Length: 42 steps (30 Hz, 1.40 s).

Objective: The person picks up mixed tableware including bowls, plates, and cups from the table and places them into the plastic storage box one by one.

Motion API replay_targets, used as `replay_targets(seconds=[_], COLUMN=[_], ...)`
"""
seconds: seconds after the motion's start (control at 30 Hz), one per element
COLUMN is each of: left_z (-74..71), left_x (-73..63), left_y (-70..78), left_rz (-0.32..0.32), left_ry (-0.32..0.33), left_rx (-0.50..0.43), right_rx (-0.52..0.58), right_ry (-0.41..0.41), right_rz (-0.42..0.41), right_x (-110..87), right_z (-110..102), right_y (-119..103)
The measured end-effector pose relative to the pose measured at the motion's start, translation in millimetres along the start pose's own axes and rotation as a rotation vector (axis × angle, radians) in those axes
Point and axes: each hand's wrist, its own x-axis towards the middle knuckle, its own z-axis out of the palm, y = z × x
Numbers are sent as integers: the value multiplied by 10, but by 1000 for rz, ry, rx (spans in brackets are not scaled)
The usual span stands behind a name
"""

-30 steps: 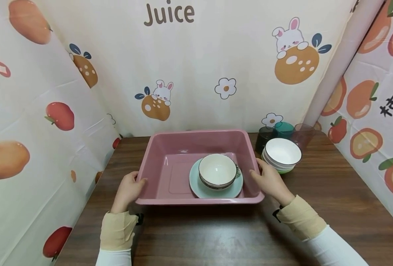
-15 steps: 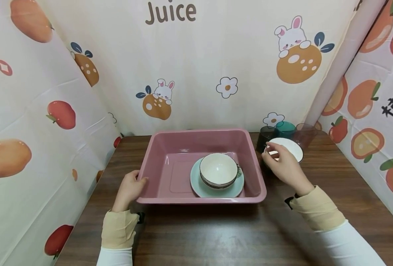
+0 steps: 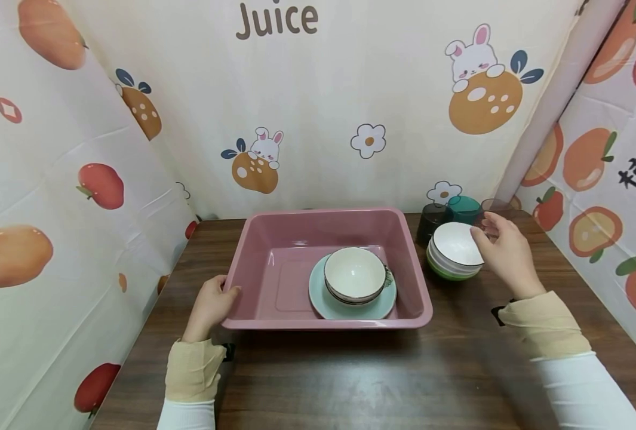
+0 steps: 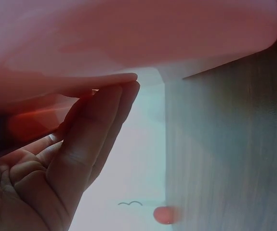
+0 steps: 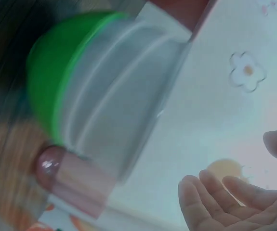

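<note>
- Head: the left hand [image 3: 210,304] grips the left wall of the pink tub [image 3: 323,324], which sits by the far edge of the surface [image 3: 323,382]; a firm hold there should stop it sliding
- Near the tub's right wall lies a round, pale blue plate [image 3: 320,300] bearing glossy, dark-rimmed bowls [image 3: 354,275]
- The right hand [image 3: 508,257] grasps nothing, just beside the bowl stack [image 3: 455,245] towards the surface's far right corner; the black cup [image 3: 430,224], teal cup [image 3: 463,210] and clear reddish cup [image 3: 492,205] stand behind the stack
- Best, I judge, to pass the fingers wide of the stack's rim, since a knock could tip it
- Left wrist: straightish fingers lie against the smooth plastic wall from outside; the thumb is hidden
- Right wrist: thumb and fingers stand apart; curved white layers rise from a bright green base, and the see-through cup looks slick, so an even, gentle pinch would suit
</note>
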Motion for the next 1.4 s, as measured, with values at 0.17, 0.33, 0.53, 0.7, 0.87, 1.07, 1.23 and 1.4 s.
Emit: replay_targets(seconds=[0.17,0.33,0.53,0.7,0.87,1.07,1.23,1.4], left_z=[5,7,13,12,9,12,13,12], left_x=[-1,-7,-2,0,-3,1,13,12], left_y=[12,19,21,28,20,6,-5,-4], left_rz=[-13,-19,-20,-17,-19,-31,-13,-8], left_ry=[-2,1,-5,-5,-3,-12,-5,-2], left_rx=[2,-6,-10,-16,-13,-27,-7,-2], right_rx=[-32,-64,-102,-116,-123,-130,-162,-172], right_ry=[-9,-22,-46,-83,-108,-116,-116,-107], right_rz=[71,110,129,152,160,179,183,176], right_x=[78,124,183,225,239,254,259,255], right_z=[-25,-12,8,50,104,151,172,176], right_y=[212,367,531,624,648,642,659,657])
